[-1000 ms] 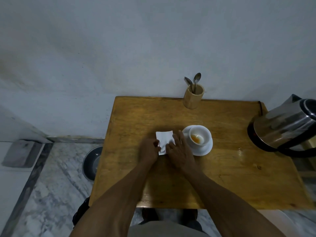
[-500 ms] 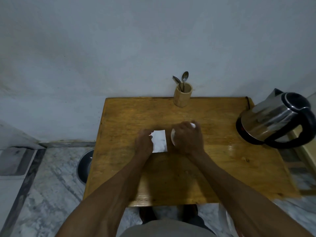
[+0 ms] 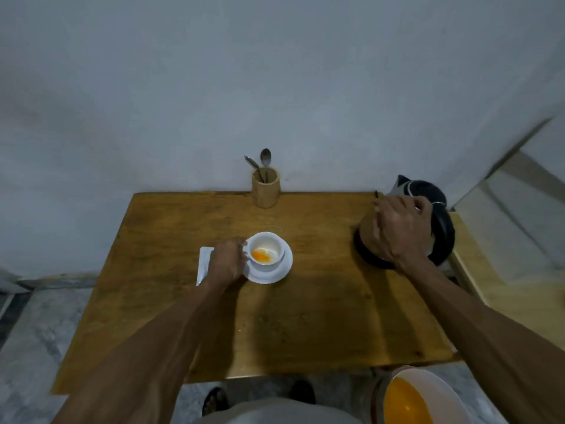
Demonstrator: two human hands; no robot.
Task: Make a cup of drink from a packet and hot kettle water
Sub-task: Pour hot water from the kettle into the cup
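A white cup [image 3: 265,250] with orange powder at its bottom stands on a white saucer [image 3: 270,277] in the middle of the wooden table [image 3: 305,316]. My left hand [image 3: 227,261] is closed against the cup's left side, where its handle is hidden. The white packet [image 3: 204,262] lies flat just left of that hand, partly under my wrist. At the table's right edge stands the steel kettle with a black handle [image 3: 442,237]. My right hand [image 3: 400,231] hovers over the kettle's body with fingers loosely apart, beside the handle and not clearly around it.
A bamboo holder [image 3: 265,188] with two spoons stands at the table's back edge against the wall. A white bowl [image 3: 428,390] holding orange liquid sits low at the front right, beside my right forearm. A ledge rises at the right.
Both hands have left the packet, which now lies on the table. My left hand has gone to the cup and my right hand has swung right over the kettle.
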